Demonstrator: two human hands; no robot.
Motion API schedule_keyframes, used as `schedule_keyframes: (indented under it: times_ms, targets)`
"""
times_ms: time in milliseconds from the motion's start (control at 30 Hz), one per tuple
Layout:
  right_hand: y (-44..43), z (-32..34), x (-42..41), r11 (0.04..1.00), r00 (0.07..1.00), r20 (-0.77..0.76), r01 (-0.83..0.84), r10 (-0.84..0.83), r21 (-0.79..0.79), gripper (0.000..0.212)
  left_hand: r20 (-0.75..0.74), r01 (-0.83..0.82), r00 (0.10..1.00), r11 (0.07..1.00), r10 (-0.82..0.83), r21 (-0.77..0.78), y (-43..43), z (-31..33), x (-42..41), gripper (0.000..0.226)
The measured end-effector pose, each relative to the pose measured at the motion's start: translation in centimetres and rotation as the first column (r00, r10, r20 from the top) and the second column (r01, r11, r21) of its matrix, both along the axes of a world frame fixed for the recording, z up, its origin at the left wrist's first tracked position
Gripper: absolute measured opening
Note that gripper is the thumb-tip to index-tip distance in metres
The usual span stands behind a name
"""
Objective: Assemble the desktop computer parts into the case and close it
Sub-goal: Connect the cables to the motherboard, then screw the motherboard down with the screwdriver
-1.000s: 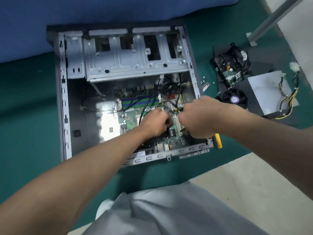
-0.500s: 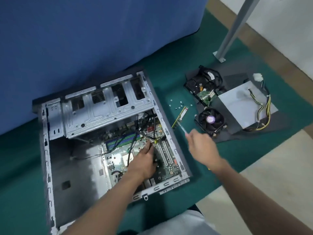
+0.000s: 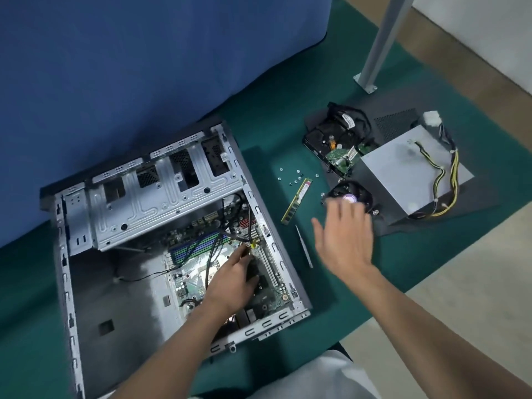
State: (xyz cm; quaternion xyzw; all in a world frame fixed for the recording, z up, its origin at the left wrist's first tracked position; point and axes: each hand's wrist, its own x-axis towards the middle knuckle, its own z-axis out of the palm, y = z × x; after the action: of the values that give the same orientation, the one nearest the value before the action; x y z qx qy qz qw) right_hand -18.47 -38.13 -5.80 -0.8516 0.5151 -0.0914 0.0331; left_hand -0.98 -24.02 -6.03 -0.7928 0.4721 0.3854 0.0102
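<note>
The open grey computer case [image 3: 64,263] lies on its side on a green mat, with the motherboard [image 3: 184,283] inside it. My left hand [image 3: 230,283] rests on the motherboard, its fingers stretched toward black cables and a yellow connector [image 3: 253,245]. Blurred, my right hand [image 3: 342,240] hovers open over the mat right of the case, with its fingertips near the black CPU fan [image 3: 359,194]. A thin silver tool [image 3: 304,247] lies on the mat just left of that hand. Past the tool lies a RAM stick [image 3: 296,201].
Several loose screws [image 3: 293,177] are scattered beyond the RAM stick. A hard drive [image 3: 336,142] and the grey power supply [image 3: 403,174] with its cables sit on a black panel [image 3: 397,125] at right. A metal leg [image 3: 383,41] stands behind; blue cloth [image 3: 115,67] hangs at left.
My right hand left the case, moved right, and let go of the thin silver tool, which now lies on the mat. My left hand stayed on the motherboard.
</note>
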Motion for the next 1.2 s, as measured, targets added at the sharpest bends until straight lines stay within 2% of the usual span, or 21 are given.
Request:
schedule_keyframes:
  times_ms: [67,167,267,367,433,500,567,600,667,767,833,900,967,1033,1133,1200]
  targets:
    - [-2.0,0.3,-0.4,0.993,0.993,-0.003,0.117,-0.117,-0.018,0.058,-0.014,-0.051,0.999,0.998,0.05,-0.035,0.3,0.1,-0.1,0.057]
    - [-3.8,-0.2,-0.7,0.969,0.959,-0.229,0.205,-0.17,0.137,0.079,-0.039,-0.107,0.994,0.982,0.102,-0.154,0.9,0.9,-0.2,0.047]
    - [-4.7,-0.8,-0.9,0.968,0.933,-0.323,0.214,-0.162,0.133,0.087,0.017,-0.135,0.988,0.911,0.153,-0.389,2.0,2.3,0.3,0.024]
    - [-5.2,0.0,-0.6,0.959,0.933,-0.307,0.244,-0.19,0.146,0.093,0.073,-0.266,0.933,0.814,0.352,-0.517,3.2,3.4,1.2,0.018]
    - [-5.0,1.2,-0.4,0.951,0.949,-0.231,0.255,-0.212,0.176,0.093,0.042,-0.382,0.893,0.806,0.447,-0.453,3.7,3.5,1.6,0.034]
    - [-4.6,2.9,-0.1,0.955,0.971,-0.098,0.232,-0.217,0.185,0.094,-0.026,-0.477,0.87,0.826,0.493,-0.3,4.0,3.3,2.1,0.04]
    - [-4.1,5.1,0.3,0.965,0.976,0.08,0.186,-0.203,0.187,0.097,-0.119,-0.526,0.851,0.834,0.512,-0.169,4.2,3.4,2.5,0.018]
    - [-4.0,6.4,0.6,0.97,0.968,0.169,0.153,-0.185,0.187,0.099,-0.168,-0.528,0.846,0.838,0.506,-0.137,4.5,3.5,2.7,0.015]
    - [-3.5,9.1,1.4,0.978,0.936,0.327,0.068,-0.132,0.2,0.101,-0.214,-0.531,0.843,0.828,0.494,-0.181,5.2,3.7,3.1,0.027]
    - [-2.4,12.7,3.0,0.954,0.874,0.48,-0.071,-0.081,0.29,0.101,-0.276,-0.608,0.794,0.725,0.542,-0.323,5.9,4.7,4.1,0.025]
    - [-1.1,14.5,4.0,0.931,0.856,0.517,-0.187,-0.003,0.314,0.1,-0.27,-0.645,0.762,0.655,0.588,-0.393,6.2,5.7,5.6,0.016]
    - [0.1,16.0,4.9,0.883,0.845,0.524,-0.326,0.112,0.337,0.1,-0.179,-0.611,0.773,0.639,0.608,-0.468,6.8,6.5,7.7,0.016]
    - [1.1,16.8,5.8,0.803,0.83,0.517,-0.447,0.208,0.394,0.1,-0.043,-0.524,0.812,0.695,0.582,-0.491,7.3,7.2,9.7,0.021]
    - [2.1,16.6,6.9,0.713,0.827,0.495,-0.514,0.266,0.476,0.101,0.013,-0.461,0.865,0.805,0.502,-0.374,7.1,7.2,10.9,0.018]
    - [3.9,14.8,8.5,0.601,0.833,0.413,-0.553,0.369,0.577,0.102,-0.23,-0.473,0.869,0.872,0.438,-0.129,5.8,5.9,11.1,0.015]
    - [5.3,12.9,9.2,0.582,0.827,0.357,-0.56,0.434,0.59,0.104,-0.305,-0.433,0.866,0.899,0.397,-0.061,4.7,4.7,11.0,0.011]
